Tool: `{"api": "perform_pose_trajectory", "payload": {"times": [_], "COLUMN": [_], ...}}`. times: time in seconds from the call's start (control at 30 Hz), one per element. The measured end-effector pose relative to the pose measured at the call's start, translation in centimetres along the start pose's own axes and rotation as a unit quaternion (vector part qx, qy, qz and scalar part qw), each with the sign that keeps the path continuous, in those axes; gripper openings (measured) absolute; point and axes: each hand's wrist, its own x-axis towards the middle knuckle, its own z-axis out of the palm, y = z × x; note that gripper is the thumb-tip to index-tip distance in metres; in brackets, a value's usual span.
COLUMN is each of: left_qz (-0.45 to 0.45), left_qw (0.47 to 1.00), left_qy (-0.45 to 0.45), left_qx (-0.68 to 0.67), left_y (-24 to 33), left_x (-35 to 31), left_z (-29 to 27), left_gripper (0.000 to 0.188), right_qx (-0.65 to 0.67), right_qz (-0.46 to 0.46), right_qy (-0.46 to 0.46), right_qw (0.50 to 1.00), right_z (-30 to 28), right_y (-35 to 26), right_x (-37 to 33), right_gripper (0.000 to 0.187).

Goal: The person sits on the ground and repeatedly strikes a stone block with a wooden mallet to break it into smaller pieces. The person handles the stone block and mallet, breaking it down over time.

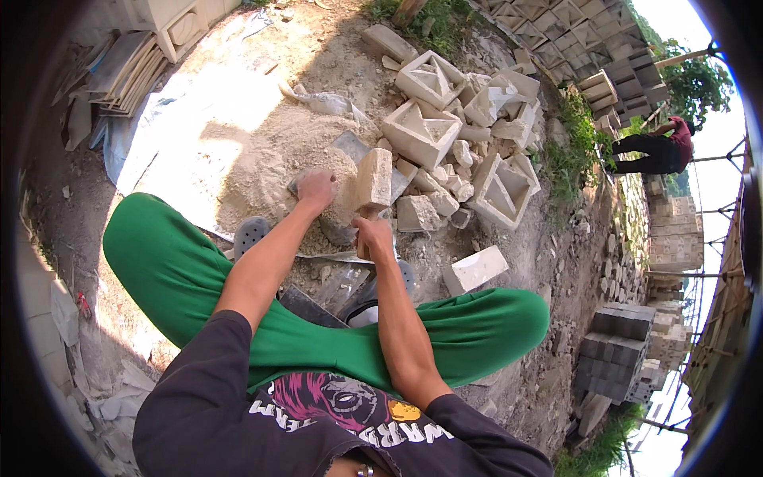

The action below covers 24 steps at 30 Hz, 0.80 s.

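Right hand [373, 236] wrapped round the mallet [373, 179], head by the pale crumb heap [258, 163]. Left hand [318, 189] curled at heap; can't tell its hold. Looks part-crushed; broken blocks [423, 133] probably left.

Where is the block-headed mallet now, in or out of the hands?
In: the right hand wraps around the handle of the mallet, whose blocky head shows beyond it.

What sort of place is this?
Probably an outdoor block yard: a heap of pale blocks and rubble, a stack of grey blocks, more patterned blocks piled upper right.
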Motion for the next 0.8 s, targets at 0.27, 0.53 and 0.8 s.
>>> {"api": "perform_pose_trajectory", "payload": {"times": [0.27,0.53,0.8], "left_qz": [0.063,0.002,0.012], "left_qw": [0.991,0.985,0.990], "left_qy": [0.049,0.076,0.038], "left_qx": [-0.112,-0.153,-0.135], "left_y": [-2.0,-2.4,-4.1], "left_x": [0.3,-0.5,-2.4], "left_z": [0.9,0.4,0.9], "left_gripper": [0.025,0.031,0.037], "right_qx": [-0.017,-0.235,-0.145], "right_qz": [-0.112,-0.137,-0.113], "right_qy": [0.033,0.060,0.033], "right_qw": [0.993,0.961,0.982], "right_z": [-0.8,3.1,2.3], "right_y": [-7.3,-2.3,-5.4], "right_x": [-3.0,0.9,-1.3], "right_gripper": [0.027,0.040,0.037]}}
